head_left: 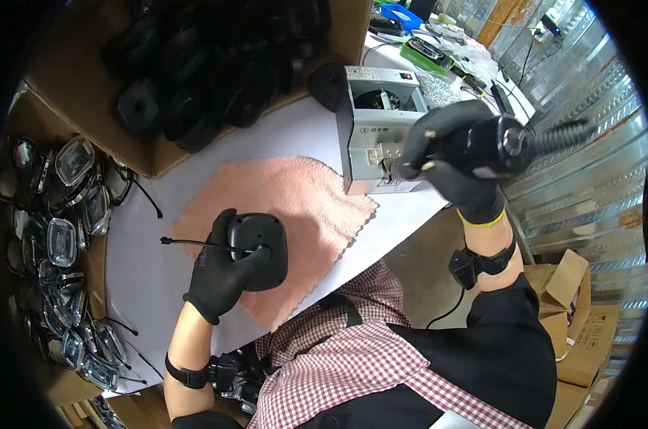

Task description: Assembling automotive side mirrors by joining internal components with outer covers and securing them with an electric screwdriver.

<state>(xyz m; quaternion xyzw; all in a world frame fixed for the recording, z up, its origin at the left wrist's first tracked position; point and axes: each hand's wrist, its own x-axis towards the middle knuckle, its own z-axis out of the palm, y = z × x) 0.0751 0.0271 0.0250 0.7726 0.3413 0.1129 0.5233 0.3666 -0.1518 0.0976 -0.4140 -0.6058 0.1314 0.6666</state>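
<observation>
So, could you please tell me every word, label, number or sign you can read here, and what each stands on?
None reads clearly.
Grey metal machine: dark markings on its front, too small to read.
Pale label on its top: too small.
Cardboard box at lower right: dark printed marks, too small.

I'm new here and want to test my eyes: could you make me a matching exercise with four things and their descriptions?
1. Cloth
2. Left hand
3. Right hand
4. Upper cardboard box

A. Gripping a black tool with a coiled cord
B. Filled with black parts
C. Pink, spread on the white table
D. Holding a black case with a thin cable

Pairs: 1-C, 2-D, 3-A, 4-B
</observation>
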